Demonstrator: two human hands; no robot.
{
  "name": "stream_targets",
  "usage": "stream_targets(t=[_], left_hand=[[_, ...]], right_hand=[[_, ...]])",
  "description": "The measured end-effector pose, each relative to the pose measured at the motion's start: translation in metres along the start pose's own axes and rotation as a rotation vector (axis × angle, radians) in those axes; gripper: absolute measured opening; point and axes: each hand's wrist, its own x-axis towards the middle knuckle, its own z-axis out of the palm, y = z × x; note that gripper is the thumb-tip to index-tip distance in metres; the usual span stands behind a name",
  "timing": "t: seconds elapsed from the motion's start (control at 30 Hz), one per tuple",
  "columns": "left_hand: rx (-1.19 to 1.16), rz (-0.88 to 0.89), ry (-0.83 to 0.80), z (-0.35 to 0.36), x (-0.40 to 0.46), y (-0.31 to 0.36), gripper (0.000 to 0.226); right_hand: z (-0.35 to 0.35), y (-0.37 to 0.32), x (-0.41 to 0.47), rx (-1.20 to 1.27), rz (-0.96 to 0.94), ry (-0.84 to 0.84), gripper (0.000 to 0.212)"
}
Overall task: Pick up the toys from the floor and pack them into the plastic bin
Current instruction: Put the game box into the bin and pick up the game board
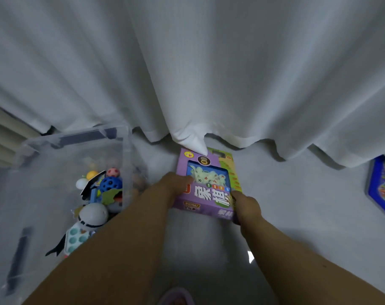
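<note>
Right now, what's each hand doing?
Left hand: grips the purple game box by its left edge.
Right hand: grips the same box at its right edge.

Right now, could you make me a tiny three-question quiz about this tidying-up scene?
1. True or false: both hands, left and right, have a grip on the purple box.
2. Which side of the box is the clear bin on? A) left B) right
3. What drapes over the box's far end?

Key: 1 true; 2 A; 3 the white curtain.
</note>
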Motion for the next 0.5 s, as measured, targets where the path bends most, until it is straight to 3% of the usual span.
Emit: stream_targets(t=[0.17, 0.3, 0.43, 0.5], left_hand=[[0.101, 0.068, 0.031, -0.043, -0.059, 0.019, 0.032], [0.089, 0.097, 0.054, -0.098, -0.107, 0.019, 0.035], [-0.018, 0.175, 0.164, -0.152, -0.148, -0.003, 0.031], [-0.123, 0.200, 0.253, -0.178, -0.164, -0.022, 0.029]], right_hand=[[-0.004, -0.008, -0.056, 0.018, -0.095, -0.158, 0.025], [0.004, -0.020, -0.106, -0.025, -0.290, -0.273, 0.030], [0.031, -0.028, -0.156, -0.123, -0.457, -0.321, 0.028], [0.050, -0.029, -0.173, -0.119, -0.428, -0.378, 0.031]])
